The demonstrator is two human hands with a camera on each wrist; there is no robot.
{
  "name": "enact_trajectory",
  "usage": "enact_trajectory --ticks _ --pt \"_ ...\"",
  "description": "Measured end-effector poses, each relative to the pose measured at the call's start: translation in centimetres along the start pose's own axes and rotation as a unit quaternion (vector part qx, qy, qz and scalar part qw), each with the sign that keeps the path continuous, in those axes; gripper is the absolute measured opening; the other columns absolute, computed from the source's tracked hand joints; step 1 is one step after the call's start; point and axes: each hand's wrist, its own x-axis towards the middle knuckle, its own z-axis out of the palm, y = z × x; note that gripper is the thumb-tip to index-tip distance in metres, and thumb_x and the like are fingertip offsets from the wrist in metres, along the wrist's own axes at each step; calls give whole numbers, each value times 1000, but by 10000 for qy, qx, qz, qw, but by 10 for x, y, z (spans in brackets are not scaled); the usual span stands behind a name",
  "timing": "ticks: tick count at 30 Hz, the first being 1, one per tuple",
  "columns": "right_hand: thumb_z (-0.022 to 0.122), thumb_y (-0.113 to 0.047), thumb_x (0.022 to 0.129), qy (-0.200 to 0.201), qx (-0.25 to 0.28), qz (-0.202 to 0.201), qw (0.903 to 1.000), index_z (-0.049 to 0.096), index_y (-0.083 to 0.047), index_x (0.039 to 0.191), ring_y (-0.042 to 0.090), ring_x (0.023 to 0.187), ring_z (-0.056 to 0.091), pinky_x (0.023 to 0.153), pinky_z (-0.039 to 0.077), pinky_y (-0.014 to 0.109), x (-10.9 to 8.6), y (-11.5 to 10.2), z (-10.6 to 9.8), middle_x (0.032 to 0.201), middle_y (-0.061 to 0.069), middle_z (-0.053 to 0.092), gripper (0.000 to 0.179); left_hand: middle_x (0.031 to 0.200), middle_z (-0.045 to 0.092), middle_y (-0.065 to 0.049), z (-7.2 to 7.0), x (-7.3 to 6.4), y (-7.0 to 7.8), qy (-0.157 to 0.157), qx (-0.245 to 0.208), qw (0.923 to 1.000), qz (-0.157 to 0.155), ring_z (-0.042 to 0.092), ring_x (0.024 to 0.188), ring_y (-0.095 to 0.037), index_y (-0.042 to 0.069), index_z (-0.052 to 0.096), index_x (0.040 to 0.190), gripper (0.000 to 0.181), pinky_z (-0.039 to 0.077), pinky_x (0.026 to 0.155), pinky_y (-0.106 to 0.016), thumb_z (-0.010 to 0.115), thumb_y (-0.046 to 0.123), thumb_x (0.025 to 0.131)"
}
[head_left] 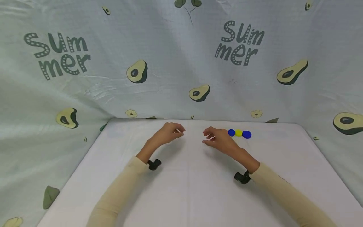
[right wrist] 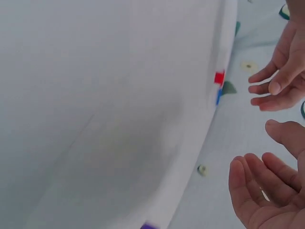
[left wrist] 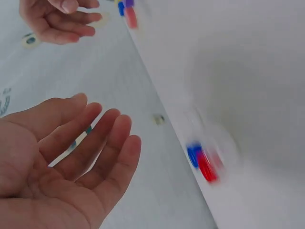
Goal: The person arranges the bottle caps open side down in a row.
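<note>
My left hand (head_left: 169,133) hovers over the far middle of the table with fingers loosely bent and nothing in them. To its right, my right hand (head_left: 221,139) is held the same way, thumb apart from the fingers. Just beyond the right hand, a blue disc (head_left: 231,132), a yellow disc (head_left: 239,133) and a larger blue disc (head_left: 246,134) lie in a row. In the left wrist view, a blurred red piece (left wrist: 208,167) and a blue piece (left wrist: 194,153) sit together near the table's far edge, beside a faint clear round shape. The left hand hides them in the head view.
The white table (head_left: 187,189) ends at a hanging cloth (head_left: 170,94) printed with avocados and lettering. A purple piece (right wrist: 150,225) shows at the bottom of the right wrist view. Dark wrist cameras hang under both wrists, one (head_left: 154,164) on the left.
</note>
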Motion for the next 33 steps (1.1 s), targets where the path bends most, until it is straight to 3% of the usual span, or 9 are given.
enact_trajectory --ticks 3,7,12,16,20,26,33 --pt "77 -19 93 -203 97 -221 9995 64 -2 128 25 106 70 91 59 36 10 -10 14 119 14 71 42 116 71 -15 -15 -21 -18 281 26 9993 -253 68 105 -29 -4 70 118 23 59 85 -38 64 8 100" --pt "76 -19 94 -500 131 -423 9978 66 -1 130 23 105 69 90 59 33 26 -19 32 118 13 72 42 112 72 -16 -24 -43 -40 590 5 9969 -518 68 105 -33 -5 70 117 22 59 86 -42 65 5 98" --pt "75 -19 94 -696 365 -381 9962 69 -2 126 20 101 69 80 58 25 47 -26 56 112 8 74 37 111 72 -16 -22 -57 -67 470 -193 9961 -724 69 103 -32 -5 69 119 24 59 86 -40 67 3 97" --pt "76 -15 93 -635 773 -25 9950 71 -1 121 17 88 71 70 58 23 62 -31 74 104 7 75 32 112 71 -17 -20 -57 -81 212 -392 9969 -649 68 102 -31 -5 68 119 26 58 89 -40 70 3 95" --pt "76 -14 93 -614 1056 360 9919 71 -1 120 13 78 70 68 58 22 72 -38 90 100 8 74 30 111 72 -19 -19 -52 -84 111 -579 9964 -606 67 102 -31 -7 67 119 29 57 90 -43 73 3 93" --pt "78 -11 90 -300 672 506 9960 74 1 113 10 74 64 65 55 19 77 -47 107 91 7 73 26 104 73 -15 -11 -41 -83 248 -576 9927 -1032 70 97 -28 -7 65 123 36 59 86 -38 76 4 91" --pt "77 -8 89 -73 463 398 9981 75 2 109 10 75 66 66 54 20 83 -52 112 90 8 75 22 96 70 -15 -5 -33 -78 459 -416 9918 -1121 67 89 -24 -7 69 112 29 57 81 -35 80 4 87"
